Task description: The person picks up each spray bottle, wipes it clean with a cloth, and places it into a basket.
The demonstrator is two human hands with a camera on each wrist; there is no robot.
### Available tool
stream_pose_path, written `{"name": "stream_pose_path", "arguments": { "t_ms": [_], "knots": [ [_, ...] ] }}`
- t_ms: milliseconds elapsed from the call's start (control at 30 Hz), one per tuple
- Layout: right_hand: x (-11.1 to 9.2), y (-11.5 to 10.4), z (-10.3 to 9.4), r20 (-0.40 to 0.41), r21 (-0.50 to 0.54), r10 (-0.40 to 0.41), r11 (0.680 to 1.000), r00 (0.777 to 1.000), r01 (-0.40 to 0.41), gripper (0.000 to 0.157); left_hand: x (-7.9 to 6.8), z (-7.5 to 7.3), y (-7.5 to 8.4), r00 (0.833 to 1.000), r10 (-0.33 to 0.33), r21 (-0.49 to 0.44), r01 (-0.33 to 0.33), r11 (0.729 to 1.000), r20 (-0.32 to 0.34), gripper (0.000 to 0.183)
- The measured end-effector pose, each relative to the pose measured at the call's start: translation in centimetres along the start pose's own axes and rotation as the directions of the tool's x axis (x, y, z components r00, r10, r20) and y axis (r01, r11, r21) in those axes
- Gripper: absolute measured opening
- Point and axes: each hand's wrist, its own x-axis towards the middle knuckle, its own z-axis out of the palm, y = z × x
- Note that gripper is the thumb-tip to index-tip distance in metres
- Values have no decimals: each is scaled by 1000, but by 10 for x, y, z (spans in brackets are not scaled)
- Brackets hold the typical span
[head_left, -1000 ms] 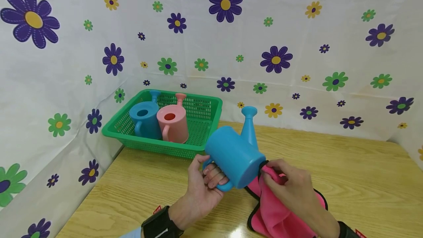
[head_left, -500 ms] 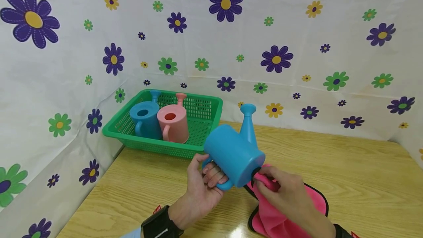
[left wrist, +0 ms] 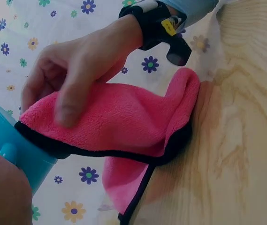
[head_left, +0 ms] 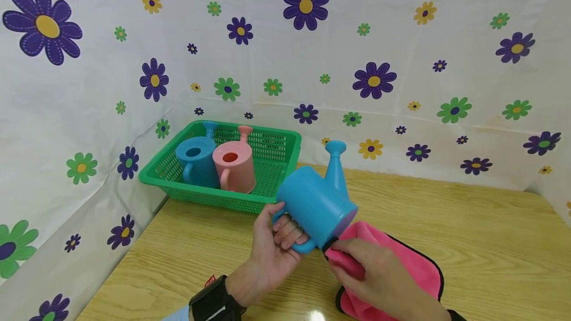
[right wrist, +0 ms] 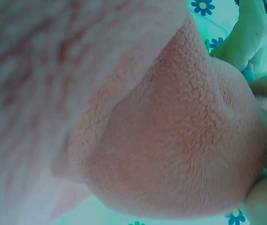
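Observation:
A blue watering can (head_left: 314,204) is held tilted above the table, its spout pointing up and its base turned toward the lower right. My left hand (head_left: 274,256) grips its handle with curled fingers. Between thumb and fingers my right hand (head_left: 379,274) pinches a pink cloth (head_left: 412,261) with black edging. The bunched end of the cloth touches the can near the lower rim of its base, and the remainder hangs down onto the table. In the left wrist view the cloth (left wrist: 119,122) drapes from the right hand (left wrist: 81,65). Cloth (right wrist: 171,126) fills most of the right wrist view.
A green basket (head_left: 209,194) stands at the back left of the wooden table (head_left: 482,232). Inside it are another blue watering can (head_left: 200,162) and a pink watering can (head_left: 238,170), both upright. A white flowered sheet (head_left: 276,43) hangs behind and at the left.
My right hand has moved left and down with the pinched cloth, from the right side of the can's base to its lower edge. The left hand and the can stay nearly still.

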Motion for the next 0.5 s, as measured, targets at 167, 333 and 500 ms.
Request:
{"name": "stream_pose_path", "arguments": {
  "t_ms": [167,333,500],
  "knots": [
    [-4,5,-16,206,78,-47,996,978,31,56,3,-1,6,994,70,215,-86,973,79,52],
    [-3,25,-50,-33,117,-189,974,981,192,40,7,-9,16,955,156,601,-281,748,251,40],
    [6,43,-94,-302,-118,-204,977,931,176,27,12,-11,29,896,109,863,-445,239,431,46]
  ]
}}
